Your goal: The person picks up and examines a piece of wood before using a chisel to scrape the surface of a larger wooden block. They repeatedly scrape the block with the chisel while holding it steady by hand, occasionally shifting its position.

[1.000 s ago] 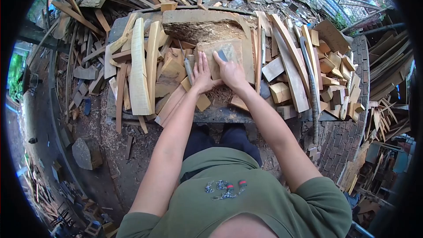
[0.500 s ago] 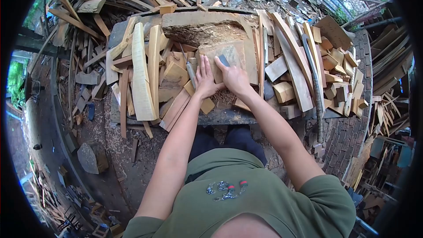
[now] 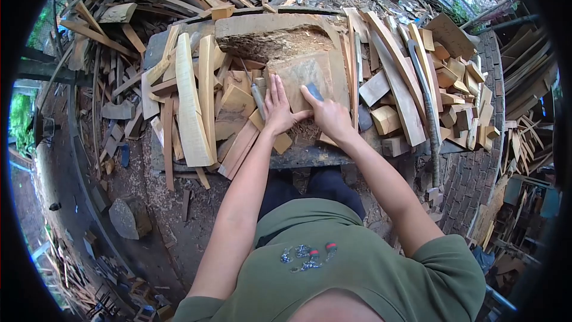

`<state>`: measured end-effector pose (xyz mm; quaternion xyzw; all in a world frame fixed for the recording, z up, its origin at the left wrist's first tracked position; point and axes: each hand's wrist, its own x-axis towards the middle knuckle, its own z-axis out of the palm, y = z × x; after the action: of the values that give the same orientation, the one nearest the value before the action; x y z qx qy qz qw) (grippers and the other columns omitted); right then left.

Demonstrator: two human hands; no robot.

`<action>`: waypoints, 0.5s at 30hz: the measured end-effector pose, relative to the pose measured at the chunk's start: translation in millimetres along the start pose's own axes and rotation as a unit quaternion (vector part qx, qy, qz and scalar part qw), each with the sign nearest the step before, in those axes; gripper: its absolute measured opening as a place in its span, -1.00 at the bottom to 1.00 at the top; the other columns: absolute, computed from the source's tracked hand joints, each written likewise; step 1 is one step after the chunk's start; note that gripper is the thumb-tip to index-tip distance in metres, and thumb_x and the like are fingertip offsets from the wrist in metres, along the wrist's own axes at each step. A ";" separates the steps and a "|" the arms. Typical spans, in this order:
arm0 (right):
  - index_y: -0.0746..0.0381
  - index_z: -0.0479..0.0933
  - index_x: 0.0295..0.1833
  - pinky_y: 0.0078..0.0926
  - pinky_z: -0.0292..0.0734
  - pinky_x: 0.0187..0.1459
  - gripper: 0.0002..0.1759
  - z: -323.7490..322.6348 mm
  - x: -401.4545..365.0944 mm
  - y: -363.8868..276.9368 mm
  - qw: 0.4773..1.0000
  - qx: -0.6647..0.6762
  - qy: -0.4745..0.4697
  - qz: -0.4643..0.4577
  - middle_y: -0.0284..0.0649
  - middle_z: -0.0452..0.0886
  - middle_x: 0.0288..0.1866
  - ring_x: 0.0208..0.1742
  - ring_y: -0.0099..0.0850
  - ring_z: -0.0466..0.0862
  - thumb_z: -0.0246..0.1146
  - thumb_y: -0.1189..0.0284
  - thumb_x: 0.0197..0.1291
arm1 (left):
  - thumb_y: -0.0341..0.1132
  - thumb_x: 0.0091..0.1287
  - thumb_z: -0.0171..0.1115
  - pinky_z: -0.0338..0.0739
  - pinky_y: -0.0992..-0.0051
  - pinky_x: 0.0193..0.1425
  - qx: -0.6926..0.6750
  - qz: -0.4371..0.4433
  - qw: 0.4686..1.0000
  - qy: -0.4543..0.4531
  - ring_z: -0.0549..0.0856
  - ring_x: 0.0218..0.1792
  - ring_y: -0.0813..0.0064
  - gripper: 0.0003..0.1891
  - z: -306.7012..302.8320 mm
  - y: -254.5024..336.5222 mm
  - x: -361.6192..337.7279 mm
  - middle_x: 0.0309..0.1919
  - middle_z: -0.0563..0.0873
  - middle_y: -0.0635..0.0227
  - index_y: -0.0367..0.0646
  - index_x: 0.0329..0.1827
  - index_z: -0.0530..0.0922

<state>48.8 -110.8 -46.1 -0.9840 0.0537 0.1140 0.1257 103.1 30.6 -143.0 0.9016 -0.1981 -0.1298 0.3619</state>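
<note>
The flat board [image 3: 307, 70] is taken as the landmark; it is laid on the workbench [image 3: 316, 158], in front of the person, with a large slab [image 3: 268, 25] set beyond it. A rough, broken hollow is seen in the slab's face along the board's far edge.

The left hand [image 3: 278, 113] is spread flat at the left part of the board, its fingers extended and close together, its thumb turned toward the right hand [image 3: 332, 120]. Whether the thumb is touched by the right hand cannot be told. By the right hand a small grey block [image 3: 314, 91] is gripped and held against the board's upper face, right of the left hand.

A slim-bladed tool [image 3: 258, 95] is seen lying just left of the board, its handle beside the left hand. Farther left of the board, a pale plank [image 3: 192, 107] and a narrower strip [image 3: 207, 83] are laid side by side. Right of the board, beyond several long strips, a dark curved bar [image 3: 425, 104] is noted; still farther right, wood offcuts [image 3: 456, 80] are heaped.
</note>
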 end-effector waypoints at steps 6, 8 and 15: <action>-0.19 0.28 0.45 -0.07 0.63 -0.27 -0.34 3.8 42.9 -3.0 0.998 -0.003 0.058 0.015 0.05 0.69 -0.36 -0.30 -0.01 0.73 0.02 0.50 0.21 | 0.34 -0.21 0.48 -0.15 0.04 0.57 0.013 -0.024 0.999 -0.023 -0.08 0.52 -0.13 0.51 -2.0 4.4 0.9 0.59 -0.36 0.26 -0.11 0.55 -0.47; -0.19 0.27 0.45 -0.08 0.64 -0.27 -0.34 8.5 53.7 -3.5 0.997 0.009 0.069 0.015 0.04 0.69 -0.36 -0.31 -0.01 0.73 0.00 0.50 0.22 | 0.34 -0.21 0.49 -0.15 0.04 0.57 0.016 -0.025 0.999 -0.025 -0.08 0.52 -0.13 0.51 -3.5 2.6 -0.5 0.59 -0.36 0.26 -0.10 0.55 -0.48; -0.17 0.27 0.45 -0.07 0.63 -0.27 -0.36 -6.8 6.0 -2.7 1.000 -0.016 -0.005 0.022 0.04 0.69 -0.32 -0.29 -0.02 0.73 -0.03 0.49 0.24 | 0.34 -0.19 0.48 -0.15 0.04 0.56 0.006 -0.023 0.999 -0.027 -0.08 0.52 -0.13 0.51 -4.0 3.5 1.6 0.58 -0.37 0.25 -0.11 0.55 -0.49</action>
<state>56.3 -110.5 -40.5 -0.9839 0.0733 0.1226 0.1073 105.1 30.0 -137.9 0.9045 -0.1876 -0.1610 0.3476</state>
